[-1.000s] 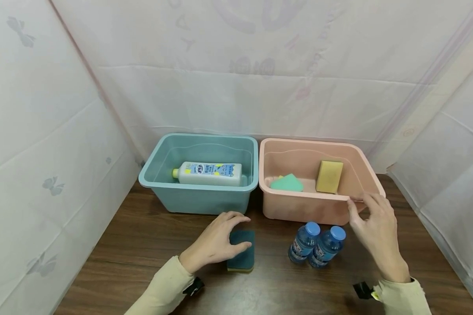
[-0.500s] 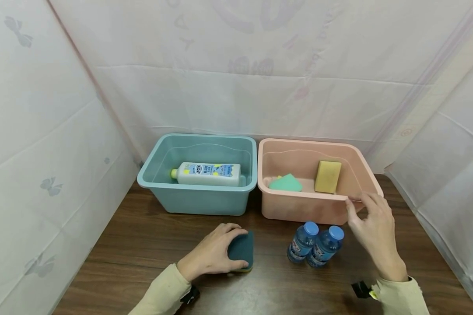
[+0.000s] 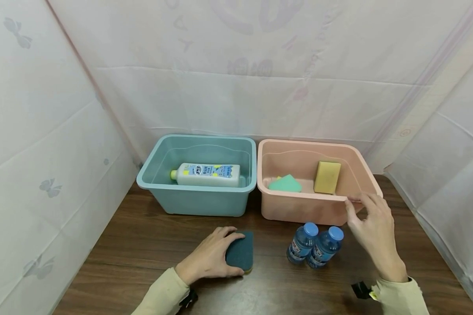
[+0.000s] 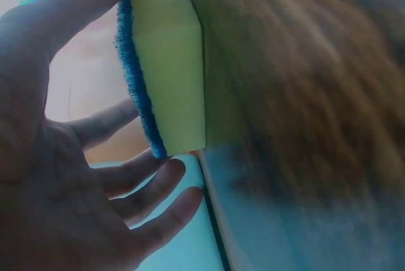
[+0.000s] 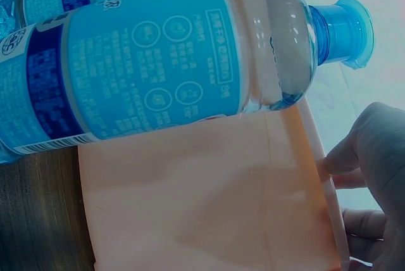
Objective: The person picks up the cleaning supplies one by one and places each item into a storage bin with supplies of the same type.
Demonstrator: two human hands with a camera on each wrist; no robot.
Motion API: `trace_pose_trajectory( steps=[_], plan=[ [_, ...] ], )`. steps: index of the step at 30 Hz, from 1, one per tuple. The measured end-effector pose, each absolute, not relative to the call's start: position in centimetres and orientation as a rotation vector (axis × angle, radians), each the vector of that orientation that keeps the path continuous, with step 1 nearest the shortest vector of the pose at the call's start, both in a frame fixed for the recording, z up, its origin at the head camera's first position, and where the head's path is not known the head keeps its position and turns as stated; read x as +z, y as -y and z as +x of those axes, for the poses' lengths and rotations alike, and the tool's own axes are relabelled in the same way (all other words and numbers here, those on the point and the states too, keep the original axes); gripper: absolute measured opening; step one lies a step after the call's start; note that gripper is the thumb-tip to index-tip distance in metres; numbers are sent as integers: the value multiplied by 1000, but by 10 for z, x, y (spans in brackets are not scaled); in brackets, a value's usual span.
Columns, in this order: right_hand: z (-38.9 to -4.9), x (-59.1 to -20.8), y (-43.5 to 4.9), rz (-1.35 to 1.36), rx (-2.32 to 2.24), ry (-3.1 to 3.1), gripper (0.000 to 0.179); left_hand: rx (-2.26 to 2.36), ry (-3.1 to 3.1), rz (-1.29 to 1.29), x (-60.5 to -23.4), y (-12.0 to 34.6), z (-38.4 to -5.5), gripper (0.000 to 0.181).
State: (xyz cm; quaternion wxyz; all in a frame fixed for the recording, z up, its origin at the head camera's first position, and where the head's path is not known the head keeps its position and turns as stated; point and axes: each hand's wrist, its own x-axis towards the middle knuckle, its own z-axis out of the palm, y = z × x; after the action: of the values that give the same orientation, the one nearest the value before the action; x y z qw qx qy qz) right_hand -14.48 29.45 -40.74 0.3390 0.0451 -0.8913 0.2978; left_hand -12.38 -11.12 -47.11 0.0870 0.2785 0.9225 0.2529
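Left hand (image 3: 209,257) is the closer one here: the dark-topped sponge (image 3: 241,252) lies flat on the worktop (image 3: 141,238), just right of its palm, long axis running away from the person. Grip's curled round it, thumb near end, fingers far end. Right hand (image 3: 374,232) pinches the pink bin (image 3: 299,209) rim.

Sponge (image 3: 241,251) dark teal over yellow; blue-green bin (image 3: 204,203); pink bin (image 3: 295,210); blue-capped bottles (image 3: 300,245); white bow-patterned sheeting (image 3: 51,131)

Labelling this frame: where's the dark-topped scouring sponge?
In the head view, the scouring sponge lies on the brown table, touching the left hand, left of the blue-capped bottles.
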Motion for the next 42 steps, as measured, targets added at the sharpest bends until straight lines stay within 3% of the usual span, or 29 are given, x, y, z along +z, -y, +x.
trace_pose_trajectory(
  steps=[42],
  plan=[
    [-143,-405,-294,112,782,2335,16,830,-2779,767,-456,118,-121,82]
  ],
)
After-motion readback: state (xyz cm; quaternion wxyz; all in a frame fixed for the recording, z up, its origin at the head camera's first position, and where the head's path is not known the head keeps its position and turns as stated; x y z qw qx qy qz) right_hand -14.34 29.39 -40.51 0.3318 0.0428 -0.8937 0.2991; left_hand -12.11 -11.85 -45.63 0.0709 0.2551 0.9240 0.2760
